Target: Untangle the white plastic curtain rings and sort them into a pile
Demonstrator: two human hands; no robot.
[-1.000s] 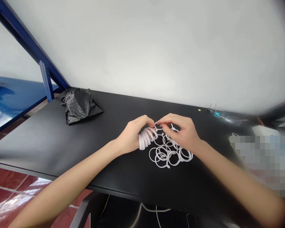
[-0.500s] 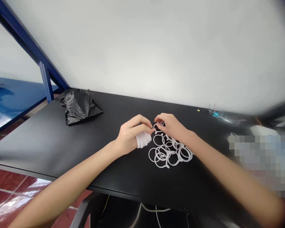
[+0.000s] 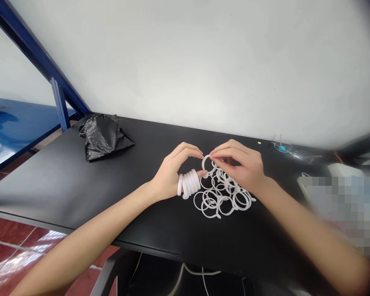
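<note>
Several white plastic rings are stacked side by side on the thumb of my left hand. Its fingers curve above the thumb, their tips touching or almost touching another white ring. My right hand pinches that ring at its top edge between thumb and fingertips, close to the tip of my left thumb. Below and between the hands lies a loose, overlapping pile of white rings, some with a small tab. My right hand hides part of the pile's far side.
A crumpled black plastic bag lies at the back left of the black table. Clear plastic and a blurred-out area are at the right. A blue metal frame stands left; a chair armrest and cables sit below the front edge.
My right hand has lifted a ring off the pile and brought it to my left thumb tip. My left fingers have spread away from the thumb, showing more of the stacked rings.
</note>
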